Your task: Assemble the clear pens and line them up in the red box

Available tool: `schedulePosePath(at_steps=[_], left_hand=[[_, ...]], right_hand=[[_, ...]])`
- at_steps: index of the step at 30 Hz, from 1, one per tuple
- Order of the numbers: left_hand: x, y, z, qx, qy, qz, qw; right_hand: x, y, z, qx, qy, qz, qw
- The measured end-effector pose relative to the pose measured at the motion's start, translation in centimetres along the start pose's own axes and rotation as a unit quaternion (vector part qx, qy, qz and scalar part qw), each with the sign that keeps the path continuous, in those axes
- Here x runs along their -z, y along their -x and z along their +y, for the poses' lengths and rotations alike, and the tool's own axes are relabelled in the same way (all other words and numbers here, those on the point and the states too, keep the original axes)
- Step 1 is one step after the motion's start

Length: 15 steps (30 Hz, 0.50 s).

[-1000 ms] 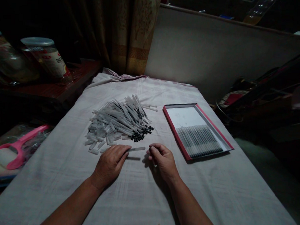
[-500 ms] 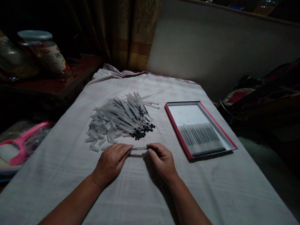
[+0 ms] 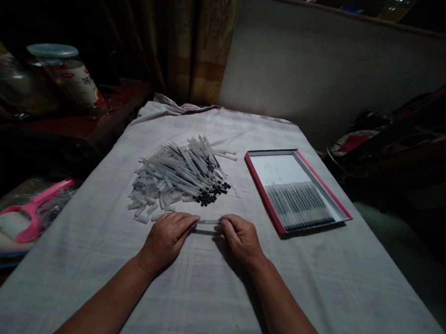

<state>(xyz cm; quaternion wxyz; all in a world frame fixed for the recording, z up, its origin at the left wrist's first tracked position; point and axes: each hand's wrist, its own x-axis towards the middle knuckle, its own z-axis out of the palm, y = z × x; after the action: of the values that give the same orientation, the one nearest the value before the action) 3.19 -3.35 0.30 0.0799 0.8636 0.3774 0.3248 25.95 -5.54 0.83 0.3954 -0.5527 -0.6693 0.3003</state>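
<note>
A single clear pen (image 3: 209, 221) stretches between my two hands just above the cloth. My left hand (image 3: 167, 239) pinches its left end, fingers closed. My right hand (image 3: 241, 237) grips the right end, fingers curled. Right behind them lies a heap of clear pens (image 3: 180, 175) with black tips, and loose clear caps at its near-left side. To the right sits a flat red-edged box (image 3: 272, 171) with a row of pens laid side by side in its near half.
A pale cloth covers the table (image 3: 314, 279). A jar (image 3: 69, 79) with a pale lid stands on a dark wooden shelf at the left. A pink tool (image 3: 36, 208) lies on plastic bags at the lower left. Dark clutter fills the right side.
My right hand has moved left and closed on the free end of the pen that my left hand held. The hands are now closer together. The camera tilted slightly.
</note>
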Motion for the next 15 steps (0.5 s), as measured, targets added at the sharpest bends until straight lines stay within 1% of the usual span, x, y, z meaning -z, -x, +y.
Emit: schedulePosePath(at_steps=[3, 6, 8, 11, 15], left_hand=[[-0.1, -0.02, -0.03, -0.001, -0.001, 0.003, 1.0], [-0.16, -0.04, -0.07, -0.008, 0.004, 0.004, 1.0], [-0.15, -0.03, -0.06, -0.01, 0.008, 0.002, 1.0], [-0.12, -0.01, 0.0, -0.013, 0.01, -0.001, 1.0], [-0.11, -0.03, 0.0, -0.01, 0.009, -0.004, 1.0]], right_hand=[[0.07, 0.24, -0.08, 0.007, -0.027, -0.008, 1.0], [0.04, 0.25, 0.09, 0.025, -0.006, 0.004, 1.0], [-0.01, 0.15, 0.28, 0.024, 0.016, 0.006, 1.0], [0.01, 0.06, 0.44, 0.019, 0.037, -0.008, 0.999], [0.3, 0.17, 0.25, 0.011, 0.012, -0.028, 0.999]])
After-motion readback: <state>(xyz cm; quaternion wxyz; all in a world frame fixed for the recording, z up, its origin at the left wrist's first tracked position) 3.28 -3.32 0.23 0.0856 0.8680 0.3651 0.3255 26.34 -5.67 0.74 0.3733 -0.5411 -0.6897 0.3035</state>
